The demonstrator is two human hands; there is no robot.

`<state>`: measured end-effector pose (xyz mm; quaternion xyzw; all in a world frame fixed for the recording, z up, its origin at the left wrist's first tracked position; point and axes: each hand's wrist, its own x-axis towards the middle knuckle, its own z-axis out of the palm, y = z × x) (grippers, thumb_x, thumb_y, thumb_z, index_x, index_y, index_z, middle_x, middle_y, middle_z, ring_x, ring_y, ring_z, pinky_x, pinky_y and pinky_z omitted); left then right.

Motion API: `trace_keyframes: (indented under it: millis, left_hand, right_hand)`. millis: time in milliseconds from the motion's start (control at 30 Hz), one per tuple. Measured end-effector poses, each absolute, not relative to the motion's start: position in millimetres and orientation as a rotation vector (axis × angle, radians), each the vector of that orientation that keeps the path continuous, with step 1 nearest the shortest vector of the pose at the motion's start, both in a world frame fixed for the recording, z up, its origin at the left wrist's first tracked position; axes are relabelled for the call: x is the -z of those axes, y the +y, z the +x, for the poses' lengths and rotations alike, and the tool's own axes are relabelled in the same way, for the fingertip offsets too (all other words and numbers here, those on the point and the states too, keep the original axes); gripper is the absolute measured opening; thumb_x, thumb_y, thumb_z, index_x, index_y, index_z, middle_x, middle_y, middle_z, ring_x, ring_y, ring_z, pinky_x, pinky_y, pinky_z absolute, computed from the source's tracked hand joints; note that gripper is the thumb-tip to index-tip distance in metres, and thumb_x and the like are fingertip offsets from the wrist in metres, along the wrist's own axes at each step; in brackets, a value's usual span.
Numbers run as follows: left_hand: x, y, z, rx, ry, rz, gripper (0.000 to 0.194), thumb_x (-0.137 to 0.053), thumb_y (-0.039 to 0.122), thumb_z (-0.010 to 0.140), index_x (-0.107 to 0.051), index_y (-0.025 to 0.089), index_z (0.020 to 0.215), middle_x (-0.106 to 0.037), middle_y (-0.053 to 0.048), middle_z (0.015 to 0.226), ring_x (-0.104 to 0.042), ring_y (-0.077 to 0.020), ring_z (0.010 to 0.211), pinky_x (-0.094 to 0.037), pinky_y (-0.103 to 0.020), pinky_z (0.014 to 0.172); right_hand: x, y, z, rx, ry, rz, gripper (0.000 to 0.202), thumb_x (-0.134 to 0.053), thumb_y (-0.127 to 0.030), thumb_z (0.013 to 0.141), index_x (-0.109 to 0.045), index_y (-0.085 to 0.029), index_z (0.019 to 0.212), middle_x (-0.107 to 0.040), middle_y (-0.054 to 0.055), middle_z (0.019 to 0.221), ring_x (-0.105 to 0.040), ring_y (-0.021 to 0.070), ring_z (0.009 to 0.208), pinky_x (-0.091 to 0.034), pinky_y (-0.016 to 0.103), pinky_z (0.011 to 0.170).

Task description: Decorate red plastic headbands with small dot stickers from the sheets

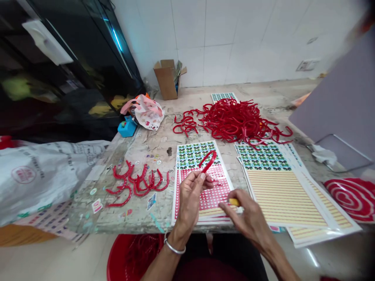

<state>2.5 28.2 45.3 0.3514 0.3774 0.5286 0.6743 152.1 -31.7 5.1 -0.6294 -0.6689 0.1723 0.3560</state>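
My left hand (190, 195) is closed on one end of a curved red plastic strip (208, 162), whose hooked end points up and away from me. Beneath it lies a sticker sheet (183, 166) with rows of green-and-black and pink-and-white prints. My right hand (247, 216) hovers at the sheet's right edge, thumb apart and fingers curled round a small yellow object (234, 201) too small to name. Several similar red strips (140, 183) lie loosely to the left. Behind the sheet is a large tangled heap of red strips (234, 119).
More sticker sheets (287, 191) are stacked at the right. An open cardboard box (166, 80) stands by the wall, near a patterned bag (148, 112) and a blue dispenser (127, 127). Below the table's front edge is a red tub (117, 257). A grey panel (340, 93) rises at right.
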Motion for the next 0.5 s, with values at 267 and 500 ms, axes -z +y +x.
trace_keyframes:
  millis: [267,500]
  left_hand:
    - [-51,22,9,-1.180,0.754,0.721,0.008,-0.055,0.021,0.084,-0.060,0.014,0.084,-0.065,-0.003,0.082,-0.061,-0.0110,0.070,-0.048,-0.023,0.068]
    - [-44,15,8,-1.149,0.756,0.724,0.010,-0.055,0.020,0.084,-0.062,0.013,0.084,-0.065,-0.004,0.079,-0.061,-0.0113,0.073,-0.048,-0.023,0.069]
  right_hand:
    - [16,-25,116,-1.060,-1.168,-1.304,0.029,-0.057,-0.039,0.080,-0.062,-0.022,0.104,-0.063,0.009,0.100,-0.057,0.0232,0.090,-0.046,0.038,0.080]
    - [-14,-15,113,-1.456,-0.306,-0.845,0.016,-0.068,-0.032,0.074,-0.065,-0.019,0.084,-0.063,0.001,0.079,-0.055,0.0092,0.067,-0.046,0.021,0.063]
